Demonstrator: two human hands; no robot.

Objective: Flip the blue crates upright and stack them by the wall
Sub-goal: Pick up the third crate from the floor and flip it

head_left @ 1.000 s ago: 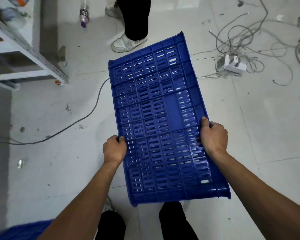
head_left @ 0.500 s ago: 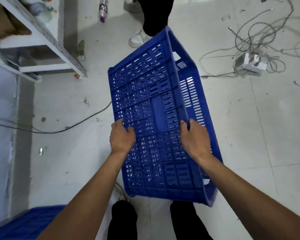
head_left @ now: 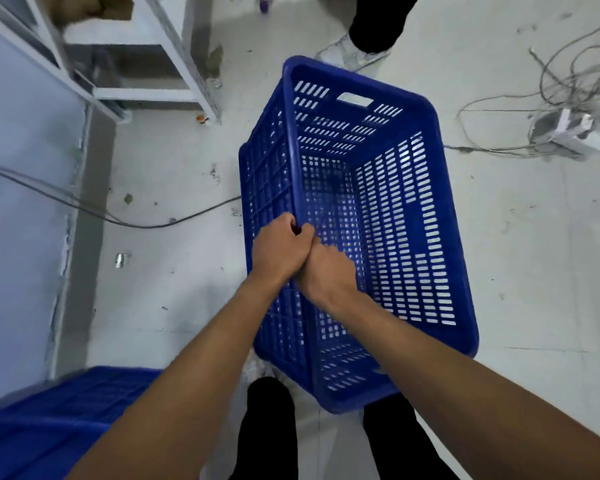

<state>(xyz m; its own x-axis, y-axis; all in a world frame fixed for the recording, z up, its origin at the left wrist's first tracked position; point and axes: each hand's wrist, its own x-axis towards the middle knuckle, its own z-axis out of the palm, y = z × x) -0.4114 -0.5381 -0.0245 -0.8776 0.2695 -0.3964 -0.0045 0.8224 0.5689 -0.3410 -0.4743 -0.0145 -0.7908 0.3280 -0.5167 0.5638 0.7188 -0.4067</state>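
Note:
A blue slotted plastic crate (head_left: 406, 216) hangs tilted in front of me above the floor, its open side turned up and to the right so I look into it. My left hand (head_left: 279, 249) is closed over the crate's left long rim. My right hand (head_left: 326, 271) sits right beside it, pressed against the same rim from inside; its fingers are partly hidden. Another blue crate (head_left: 59, 414) lies at the bottom left, next to the pale wall (head_left: 18, 202).
A white metal shelf frame (head_left: 174, 64) stands at the upper left. A grey cable (head_left: 136, 221) runs across the floor from the wall. Tangled cords and a power strip (head_left: 568, 129) lie at the right. Another person's legs and white shoe (head_left: 354, 50) are just beyond the crate.
The crate has rolled from bottom-up onto its side and further, so its open side now shows. My hands have come together on the left rim. My view has shifted left towards the wall.

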